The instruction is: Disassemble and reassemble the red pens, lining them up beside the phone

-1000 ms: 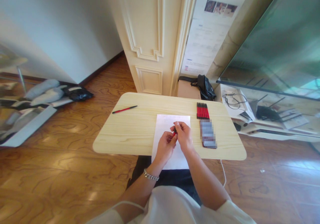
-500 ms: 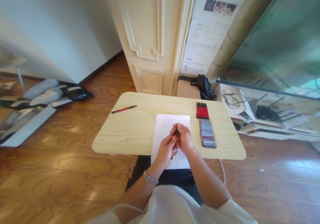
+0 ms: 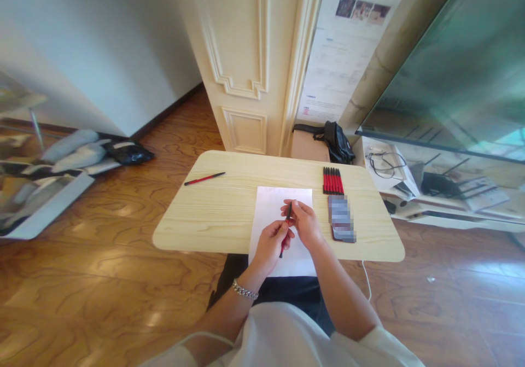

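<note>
A red and black pen [image 3: 283,243] is held between my two hands, tilted, above a white sheet of paper [image 3: 266,203]. My left hand [image 3: 271,245] pinches the pen around its middle, with the red lower part showing below the fingers. My right hand [image 3: 304,222] has its thumb and fingers closed at the black upper end. The paper lies on the light wooden table [image 3: 221,214] and hangs over its near edge. To the right, several red and black pens [image 3: 333,181] lie side by side. One separate pen [image 3: 205,179] lies at the far left.
A phone [image 3: 342,219] with a blurred screen lies right of the paper, just below the row of pens. Behind the table are a black bag [image 3: 337,141] on a box and a cream door panel [image 3: 241,129]. A white cable [image 3: 366,282] hangs below the table's right side.
My hands have drawn slightly apart along the pen, so more of its black upper end and red lower part shows. The other pens and the phone stay where they were.
</note>
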A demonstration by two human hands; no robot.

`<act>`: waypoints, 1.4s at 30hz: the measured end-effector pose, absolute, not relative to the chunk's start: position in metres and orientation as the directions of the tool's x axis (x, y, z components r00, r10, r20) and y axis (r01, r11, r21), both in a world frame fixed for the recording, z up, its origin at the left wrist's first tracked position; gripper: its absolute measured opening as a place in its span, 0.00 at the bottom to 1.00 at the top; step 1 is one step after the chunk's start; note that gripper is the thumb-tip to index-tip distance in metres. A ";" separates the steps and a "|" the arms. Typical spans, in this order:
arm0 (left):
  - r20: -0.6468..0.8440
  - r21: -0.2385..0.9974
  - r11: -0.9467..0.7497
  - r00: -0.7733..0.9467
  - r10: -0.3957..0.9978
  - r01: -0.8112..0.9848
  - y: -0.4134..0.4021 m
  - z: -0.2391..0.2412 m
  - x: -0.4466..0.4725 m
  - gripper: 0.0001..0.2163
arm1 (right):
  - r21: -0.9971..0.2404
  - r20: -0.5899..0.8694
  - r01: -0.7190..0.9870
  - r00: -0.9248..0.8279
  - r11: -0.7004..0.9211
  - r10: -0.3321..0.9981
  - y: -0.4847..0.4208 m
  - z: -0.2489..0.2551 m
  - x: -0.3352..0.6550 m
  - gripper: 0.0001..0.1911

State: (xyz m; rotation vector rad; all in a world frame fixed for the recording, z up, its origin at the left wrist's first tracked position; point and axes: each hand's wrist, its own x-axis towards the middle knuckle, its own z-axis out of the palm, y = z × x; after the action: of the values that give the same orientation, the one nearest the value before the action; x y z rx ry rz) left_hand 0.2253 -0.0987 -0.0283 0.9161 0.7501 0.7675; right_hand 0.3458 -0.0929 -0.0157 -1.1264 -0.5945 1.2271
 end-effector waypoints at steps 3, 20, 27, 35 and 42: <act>-0.220 0.890 0.384 0.508 0.833 -0.246 -0.098 -0.027 0.225 0.15 | -0.929 -0.163 -0.370 0.349 -0.024 0.923 -0.093 -0.019 0.346 0.15; -0.189 0.877 0.379 0.514 0.837 -0.295 -0.097 -0.032 0.225 0.16 | -0.940 -0.199 -0.329 0.326 -0.086 0.924 -0.094 -0.019 0.350 0.19; -0.197 0.881 0.378 0.505 0.840 -0.285 -0.098 -0.031 0.225 0.15 | -0.940 -0.201 -0.326 0.282 -0.103 0.938 -0.094 -0.020 0.351 0.18; -0.215 0.876 0.391 0.499 0.840 -0.281 -0.098 -0.032 0.226 0.16 | -0.944 -0.183 -0.317 0.263 -0.094 0.947 -0.095 -0.022 0.352 0.17; -0.205 0.882 0.379 0.498 0.843 -0.279 -0.097 -0.034 0.225 0.17 | -0.985 -0.161 -0.113 0.332 -0.130 0.930 -0.094 -0.022 0.356 0.17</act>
State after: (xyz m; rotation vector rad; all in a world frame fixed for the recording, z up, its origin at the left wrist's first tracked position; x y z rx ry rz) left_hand 0.2245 -0.0971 -0.0344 0.9079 0.7364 0.8055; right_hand 0.3561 -0.0937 -0.0218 -1.3933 -0.8125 1.0924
